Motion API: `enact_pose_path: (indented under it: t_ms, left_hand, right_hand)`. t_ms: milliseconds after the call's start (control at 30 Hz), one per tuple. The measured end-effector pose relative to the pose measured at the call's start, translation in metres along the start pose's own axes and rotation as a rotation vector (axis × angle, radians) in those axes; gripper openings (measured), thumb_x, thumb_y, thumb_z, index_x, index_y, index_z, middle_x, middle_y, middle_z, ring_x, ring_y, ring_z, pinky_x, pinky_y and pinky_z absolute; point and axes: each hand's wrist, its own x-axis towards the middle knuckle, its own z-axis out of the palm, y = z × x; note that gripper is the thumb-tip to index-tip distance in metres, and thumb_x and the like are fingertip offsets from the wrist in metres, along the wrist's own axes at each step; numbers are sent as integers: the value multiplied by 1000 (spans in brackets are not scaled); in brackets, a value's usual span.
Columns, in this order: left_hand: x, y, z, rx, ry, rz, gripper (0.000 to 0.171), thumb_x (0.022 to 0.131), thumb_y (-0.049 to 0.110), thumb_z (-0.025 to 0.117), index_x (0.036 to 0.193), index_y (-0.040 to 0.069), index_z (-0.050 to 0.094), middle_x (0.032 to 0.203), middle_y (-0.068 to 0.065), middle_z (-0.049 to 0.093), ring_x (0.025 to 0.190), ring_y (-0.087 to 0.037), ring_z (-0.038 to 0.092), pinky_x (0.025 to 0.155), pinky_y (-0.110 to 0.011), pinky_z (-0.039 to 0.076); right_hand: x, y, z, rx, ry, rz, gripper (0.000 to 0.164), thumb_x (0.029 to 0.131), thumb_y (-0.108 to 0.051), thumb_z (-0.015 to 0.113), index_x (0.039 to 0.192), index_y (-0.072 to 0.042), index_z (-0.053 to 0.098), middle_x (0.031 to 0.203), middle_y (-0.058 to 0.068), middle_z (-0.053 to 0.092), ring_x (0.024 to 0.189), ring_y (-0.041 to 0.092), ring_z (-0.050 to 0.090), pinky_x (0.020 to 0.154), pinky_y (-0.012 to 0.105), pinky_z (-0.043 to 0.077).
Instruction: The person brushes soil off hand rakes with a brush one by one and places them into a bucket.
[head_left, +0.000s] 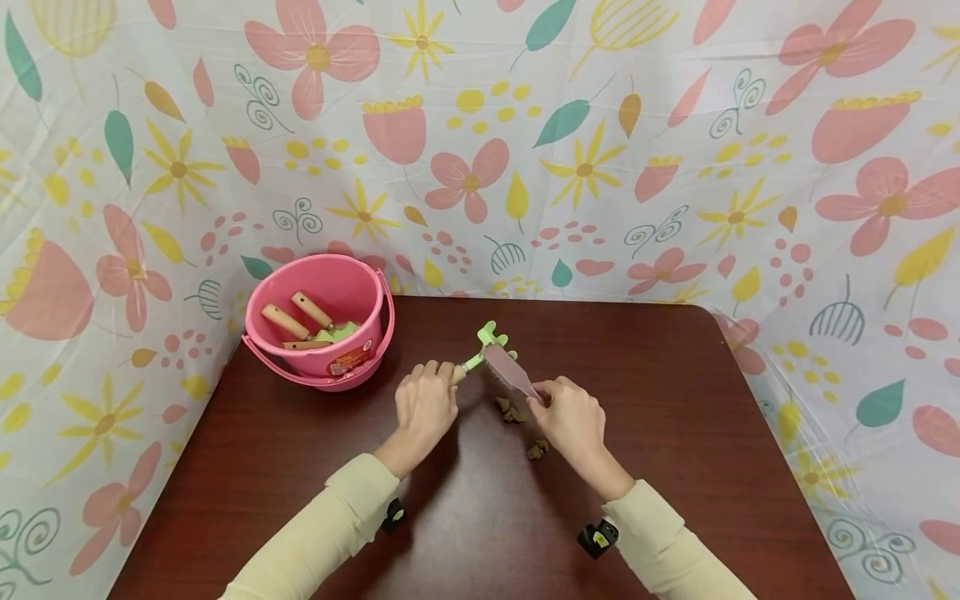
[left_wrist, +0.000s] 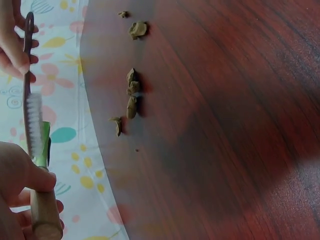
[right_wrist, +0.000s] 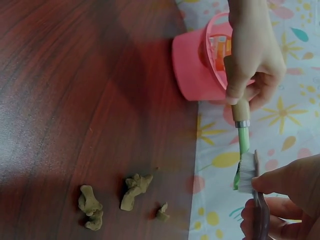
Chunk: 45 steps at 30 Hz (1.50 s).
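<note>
My left hand (head_left: 426, 406) grips the wooden handle of a small green garden rake (head_left: 491, 337), its tines pointing away over the table. In my right hand (head_left: 572, 421) is a mauve scrub brush (head_left: 510, 371), held by its handle. The brush's white bristles (right_wrist: 247, 172) touch the rake's green metal just beyond the handle. Both tools are above the tabletop. Below them lie brown clay-like clumps (head_left: 510, 410), and another clump (head_left: 537, 450) sits nearer to me. More of these crumbs (left_wrist: 138, 30) show in the left wrist view.
At the table's back left stands a pink bucket (head_left: 318, 321) with its handle hanging down in front. Wooden-handled tools (head_left: 285, 322) with green parts lean inside it. A flower-printed curtain (head_left: 480, 167) hangs behind and beside the dark wooden table (head_left: 660, 500).
</note>
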Motion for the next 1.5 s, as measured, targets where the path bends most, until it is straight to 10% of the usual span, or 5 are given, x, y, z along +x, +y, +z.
enact_pose_path:
  t_ms: [800, 1500]
  left_hand:
    - [-6, 10, -3, 3, -2, 74, 25, 67, 20, 76, 88, 16, 64, 74, 2, 59, 65, -19, 54, 55, -30, 44]
    - [1, 3, -5, -13, 78, 44, 23, 66, 17, 76, 87, 15, 66, 73, 0, 58, 64, -21, 54, 53, -31, 42]
  right_hand:
    - [8, -6, 6, -34, 165, -98, 20, 74, -18, 75, 92, -12, 73, 77, 3, 63, 55, 21, 56, 38, 37, 41]
    - [7, -11, -4, -9, 73, -66, 17, 74, -19, 74, 89, -13, 73, 74, 4, 63, 44, 14, 46, 35, 28, 34]
